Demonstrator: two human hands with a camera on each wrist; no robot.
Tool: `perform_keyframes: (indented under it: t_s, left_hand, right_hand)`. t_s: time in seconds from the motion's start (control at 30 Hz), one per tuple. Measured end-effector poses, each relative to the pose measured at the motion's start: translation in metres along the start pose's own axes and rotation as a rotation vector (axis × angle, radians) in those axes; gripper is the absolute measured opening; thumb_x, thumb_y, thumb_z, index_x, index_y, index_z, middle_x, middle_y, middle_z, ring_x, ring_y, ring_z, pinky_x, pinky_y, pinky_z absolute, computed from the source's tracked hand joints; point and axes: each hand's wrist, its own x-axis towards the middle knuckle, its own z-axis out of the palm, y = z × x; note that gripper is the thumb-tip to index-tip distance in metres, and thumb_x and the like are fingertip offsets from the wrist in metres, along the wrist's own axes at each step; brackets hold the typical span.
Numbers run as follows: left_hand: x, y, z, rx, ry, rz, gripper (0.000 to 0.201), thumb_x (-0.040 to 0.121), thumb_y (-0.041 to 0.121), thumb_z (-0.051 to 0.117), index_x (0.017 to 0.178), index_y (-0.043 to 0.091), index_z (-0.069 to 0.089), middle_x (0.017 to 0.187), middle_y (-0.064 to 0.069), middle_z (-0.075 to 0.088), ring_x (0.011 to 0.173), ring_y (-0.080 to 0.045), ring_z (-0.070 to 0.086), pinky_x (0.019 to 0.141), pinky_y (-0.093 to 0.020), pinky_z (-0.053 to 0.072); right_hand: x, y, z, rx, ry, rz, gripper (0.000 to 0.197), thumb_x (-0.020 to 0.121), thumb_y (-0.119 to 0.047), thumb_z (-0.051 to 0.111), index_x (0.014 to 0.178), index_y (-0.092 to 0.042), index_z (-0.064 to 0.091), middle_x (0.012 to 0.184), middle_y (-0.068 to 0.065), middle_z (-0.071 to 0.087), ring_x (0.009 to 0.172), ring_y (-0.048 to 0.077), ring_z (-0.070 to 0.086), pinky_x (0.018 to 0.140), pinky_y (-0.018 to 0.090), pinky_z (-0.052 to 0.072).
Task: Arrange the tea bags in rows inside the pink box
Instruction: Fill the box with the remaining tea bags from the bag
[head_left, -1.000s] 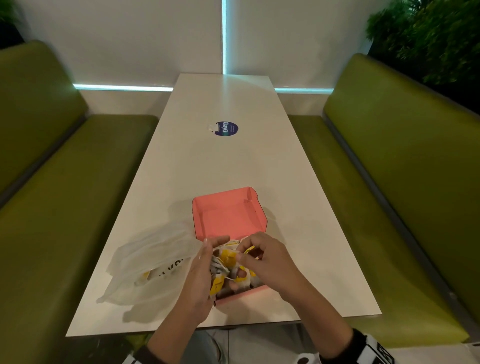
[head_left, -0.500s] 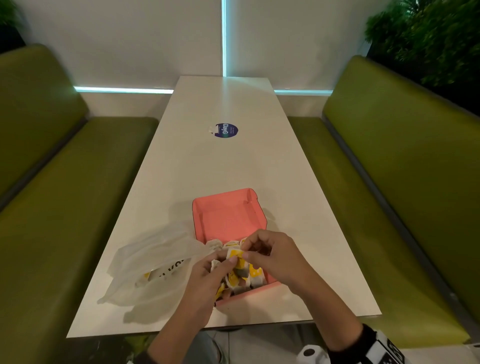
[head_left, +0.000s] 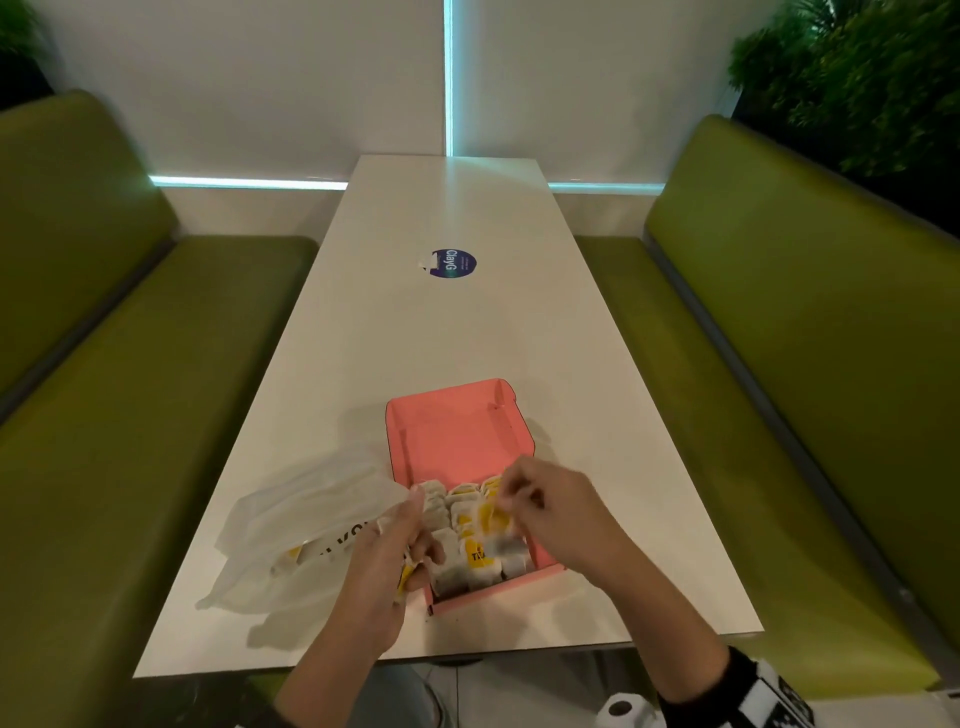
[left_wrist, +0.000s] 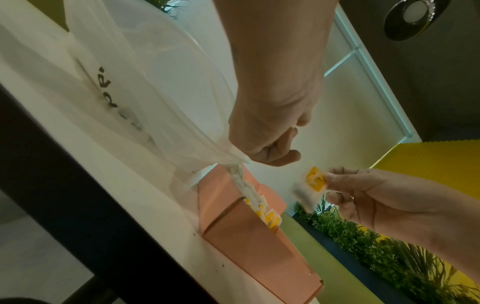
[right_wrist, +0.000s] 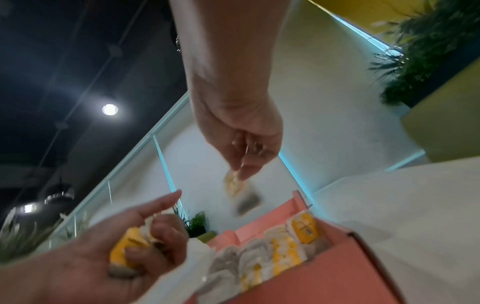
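The pink box (head_left: 511, 587) lies open on the white table, its lid (head_left: 447, 441) folded back. Several tea bags (head_left: 467, 540) with yellow tags fill its near half, also seen in the right wrist view as tea bags (right_wrist: 272, 251) standing in rows. My left hand (head_left: 410, 556) hovers at the box's left edge and grips a small bunch of tea bags (right_wrist: 130, 246). My right hand (head_left: 511, 501) is above the box's right side and pinches one tea bag (right_wrist: 241, 195) by its yellow tag (left_wrist: 315, 179). That bag hangs blurred under the fingers.
A crumpled white plastic bag (head_left: 301, 530) with more tea bags in it lies left of the box, touching my left hand. A round blue sticker (head_left: 452, 264) is farther up the table (head_left: 441, 338). Green benches (head_left: 779, 364) flank both sides.
The hands were together over the box's near half; now they have parted. The right hand has drawn one tea bag up and to the right, and the left hand has shifted left.
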Motion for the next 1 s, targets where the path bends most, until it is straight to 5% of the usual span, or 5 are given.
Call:
perform_keyframes:
  t_s: [0.1,0.2,0.47,0.8,1.0]
  left_hand:
    - [0.001,-0.001,0.001,0.064,-0.021,0.09,0.034,0.082,0.023,0.062,0.06,0.011,0.039,0.05,-0.002,0.038,0.046,-0.015,0.04,0.038,-0.017,0.023]
    - [-0.001,0.0,0.005,0.124,-0.048,0.183,0.025,0.071,0.029,0.067,0.07,0.008,0.054,0.053,-0.003,0.042,0.047,-0.012,0.034,0.038,-0.017,0.027]
    - [-0.001,0.001,0.015,0.371,-0.12,0.36,0.016,0.067,0.023,0.077,0.083,0.02,0.074,0.08,0.005,0.071,0.079,-0.006,0.065,0.069,-0.016,0.05]
    - [-0.001,0.002,0.021,0.285,-0.038,0.302,0.01,0.084,0.009,0.066,0.076,0.006,0.071,0.051,0.008,0.052,0.048,-0.004,0.046,0.047,-0.014,0.038]
    - [-0.002,0.008,0.025,0.286,-0.025,0.325,0.014,0.083,0.017,0.067,0.073,0.009,0.071,0.053,0.009,0.058,0.051,-0.002,0.05,0.051,-0.013,0.04]
  right_hand:
    - [0.004,0.002,0.002,-0.134,0.304,-0.03,0.017,0.09,-0.01,0.056,0.08,-0.023,0.053,0.077,-0.017,0.056,0.069,0.002,0.054,0.064,0.012,0.041]
    - [0.002,0.002,-0.001,-0.052,0.049,-0.037,0.02,0.088,-0.007,0.06,0.077,-0.023,0.055,0.071,-0.015,0.056,0.066,0.002,0.054,0.065,0.013,0.044]
    - [0.001,-0.002,-0.001,0.094,0.053,-0.037,0.025,0.084,0.0,0.061,0.073,-0.022,0.058,0.069,-0.006,0.06,0.061,0.0,0.055,0.064,0.013,0.048]
    - [-0.001,0.009,0.003,0.244,0.015,0.068,0.007,0.082,-0.015,0.07,0.088,-0.014,0.067,0.089,0.01,0.067,0.074,0.01,0.056,0.073,0.028,0.05]
    - [-0.003,0.008,0.003,0.187,-0.047,0.036,0.009,0.085,-0.011,0.065,0.08,-0.019,0.064,0.079,0.001,0.065,0.07,0.0,0.053,0.069,0.015,0.047]
